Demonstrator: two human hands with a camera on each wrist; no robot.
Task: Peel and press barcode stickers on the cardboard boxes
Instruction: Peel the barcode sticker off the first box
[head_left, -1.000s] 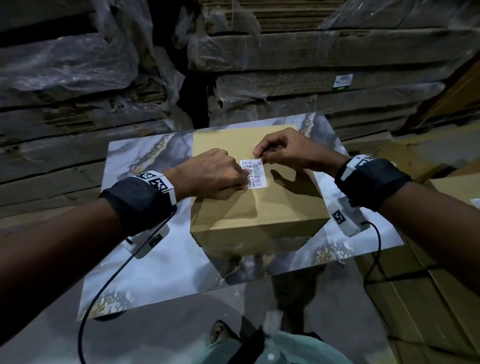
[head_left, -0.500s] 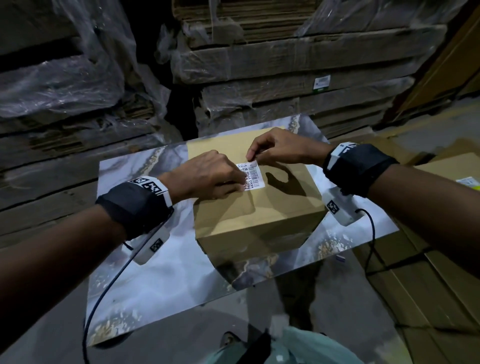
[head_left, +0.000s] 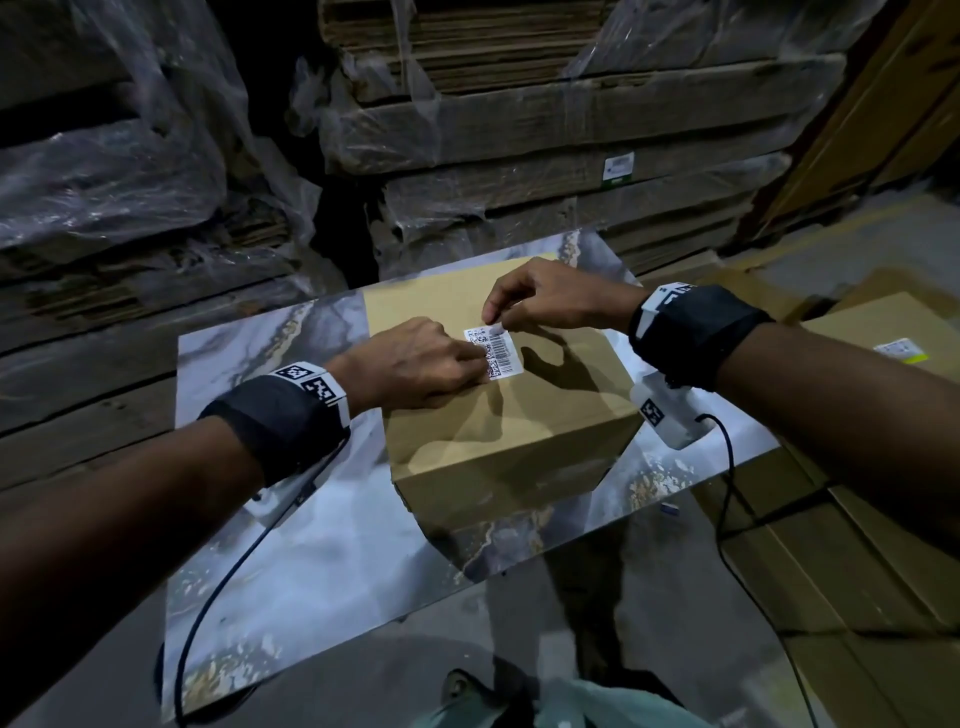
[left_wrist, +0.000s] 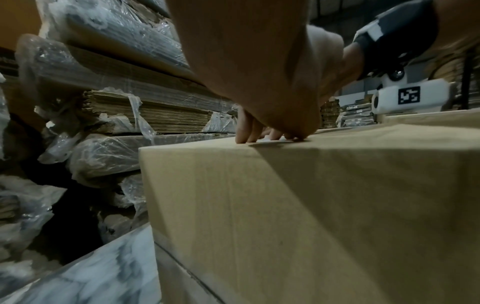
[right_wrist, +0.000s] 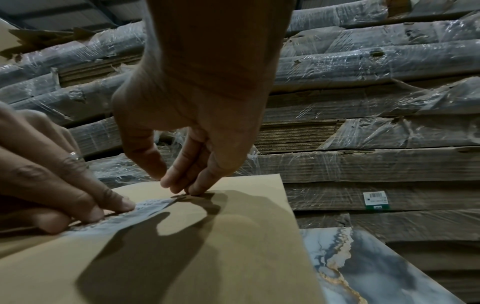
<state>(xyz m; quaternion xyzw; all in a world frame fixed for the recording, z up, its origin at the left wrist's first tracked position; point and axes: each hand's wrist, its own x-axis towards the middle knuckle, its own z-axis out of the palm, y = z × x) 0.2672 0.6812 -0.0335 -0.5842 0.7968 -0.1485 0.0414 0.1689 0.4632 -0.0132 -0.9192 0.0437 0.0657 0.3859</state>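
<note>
- Now, far-left side: stacks of flattened cardboard in plastic wrap (head_left: 130, 171) stand beyond the table's (head_left: 291, 561) left and far edges.
- Left hand (head_left: 415, 366): fingers (right_wrist: 109, 202) curled together, tips pressing down on the left part of the barcode sticker (head_left: 494, 349). A ring shows on one finger in the right wrist view.
- Sticker lies on the top face of the cardboard box (head_left: 519, 447), which sits toward the table's far right corner. Compared with one second ago the sticker sits at the same spot on the box; left hand has kept its hold-down there.
- Right hand (head_left: 545, 301): thumb and fingers drawn together at the sticker's far right corner, tips touching the box top. Whether they pinch the corner or only press it, cannot tell. A second ago this hand was at the same far edge; its fingers now look more raised off the label.
- Judgement: label is placed, not yet fully smoothed; pressing step under way. Right part looks bare of fingers and would need a rub.
- Far right, off the table: a second box (head_left: 883, 332) already carrying a label.
</note>
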